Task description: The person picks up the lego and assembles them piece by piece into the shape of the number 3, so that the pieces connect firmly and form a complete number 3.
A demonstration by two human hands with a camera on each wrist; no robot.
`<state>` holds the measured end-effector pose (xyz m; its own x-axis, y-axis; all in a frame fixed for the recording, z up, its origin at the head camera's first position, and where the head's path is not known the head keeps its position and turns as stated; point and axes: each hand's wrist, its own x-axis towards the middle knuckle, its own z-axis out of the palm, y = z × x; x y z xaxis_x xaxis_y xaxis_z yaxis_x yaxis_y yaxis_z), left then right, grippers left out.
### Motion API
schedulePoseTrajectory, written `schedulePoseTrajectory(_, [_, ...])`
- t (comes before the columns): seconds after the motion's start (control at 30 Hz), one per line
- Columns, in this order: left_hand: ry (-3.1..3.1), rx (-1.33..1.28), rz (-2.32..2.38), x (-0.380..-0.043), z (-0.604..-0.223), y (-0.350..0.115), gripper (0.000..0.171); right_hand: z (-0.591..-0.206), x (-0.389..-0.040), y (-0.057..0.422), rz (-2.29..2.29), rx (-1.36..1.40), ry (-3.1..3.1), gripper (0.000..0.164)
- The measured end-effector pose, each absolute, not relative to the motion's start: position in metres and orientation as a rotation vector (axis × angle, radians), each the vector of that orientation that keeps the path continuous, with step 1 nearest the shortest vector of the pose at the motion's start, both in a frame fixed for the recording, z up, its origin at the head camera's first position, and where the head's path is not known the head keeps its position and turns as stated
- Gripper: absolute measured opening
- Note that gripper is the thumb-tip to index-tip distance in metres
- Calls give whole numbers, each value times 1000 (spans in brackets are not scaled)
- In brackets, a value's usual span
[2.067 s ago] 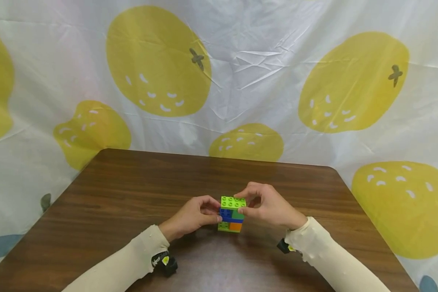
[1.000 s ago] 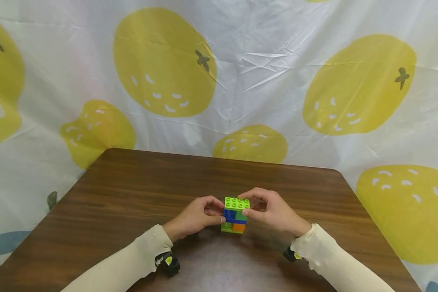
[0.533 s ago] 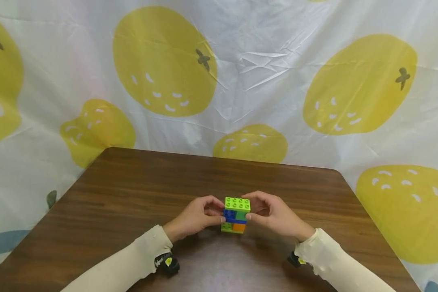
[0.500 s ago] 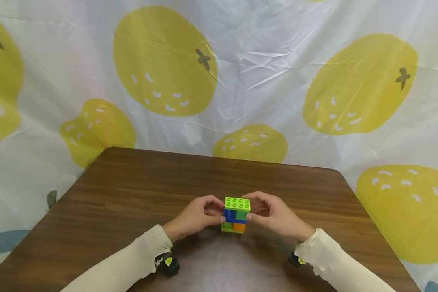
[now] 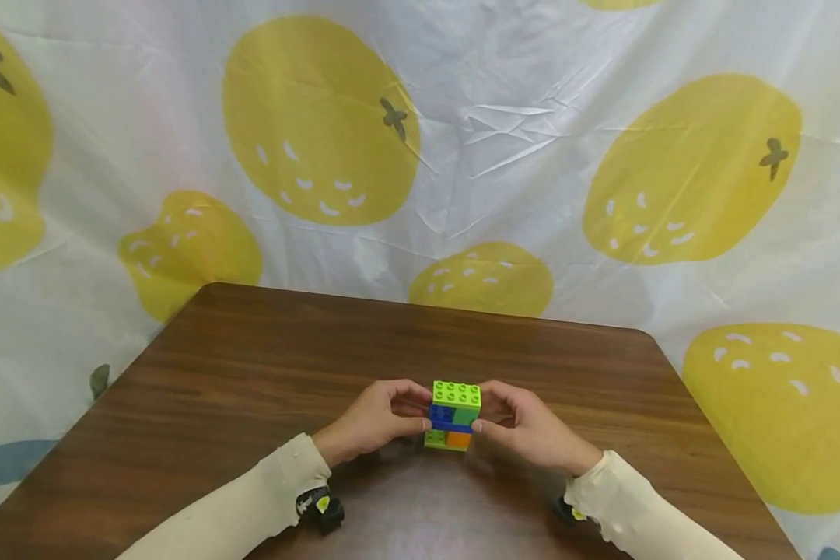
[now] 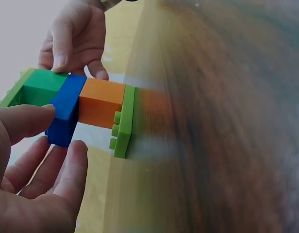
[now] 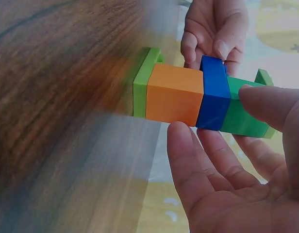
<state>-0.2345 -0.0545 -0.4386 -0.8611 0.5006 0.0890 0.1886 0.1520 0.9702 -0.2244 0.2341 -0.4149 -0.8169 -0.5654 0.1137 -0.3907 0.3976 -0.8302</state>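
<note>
A stack of toy building bricks [image 5: 456, 395] stands upright between my two hands in the head view. From the top it has a studded lime plate, a green brick [image 7: 246, 109], a blue plate [image 6: 67, 104], an orange brick [image 7: 176, 94] and a studded lime plate [image 6: 124, 128] at the bottom. My left hand [image 5: 367, 420] pinches the blue plate's left end between thumb and fingers. On the other side my right hand [image 5: 539, 428] holds the stack, its thumb on the green brick in the right wrist view and its fingers along the opposite face.
The brown wooden table [image 5: 287, 350] lies under the stack and both forearms. Behind it hangs a white cloth [image 5: 462, 194] printed with yellow fruit. Small black wrist cameras [image 5: 329, 515] sit at the cuffs of the pale sleeves.
My right hand has slid down from the top lime plate to the stack's right side, its thumb now lower. The left hand keeps its hold. The view has shifted slightly.
</note>
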Motion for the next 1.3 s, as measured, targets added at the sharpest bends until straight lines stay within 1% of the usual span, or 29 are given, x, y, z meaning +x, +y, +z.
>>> schedulePoseTrajectory(0.27, [2180,653,1807,-232,-437,-50,40,-413,-223,232,-1426,-869,2426,37])
schedulePoseTrajectory(0.53, [2170,589,1826,-231,-437,-50,52,-415,-224,230,-1446,-806,2449,49])
schedulePoseTrajectory(0.77, [2149,579,1842,-231,-437,-49,56,-416,-225,229,-1457,-700,2485,58])
schedulePoseTrajectory(0.93, [2146,572,1843,-231,-438,-49,56,-418,-226,229,-1471,-688,2502,58])
schedulePoseTrajectory(1.2, [2123,565,1847,-231,-437,-51,65,-420,-228,227,-1499,-660,2505,53])
schedulePoseTrajectory(1.3, [2129,564,1836,-231,-438,-51,65,-421,-228,227,-1494,-640,2505,54])
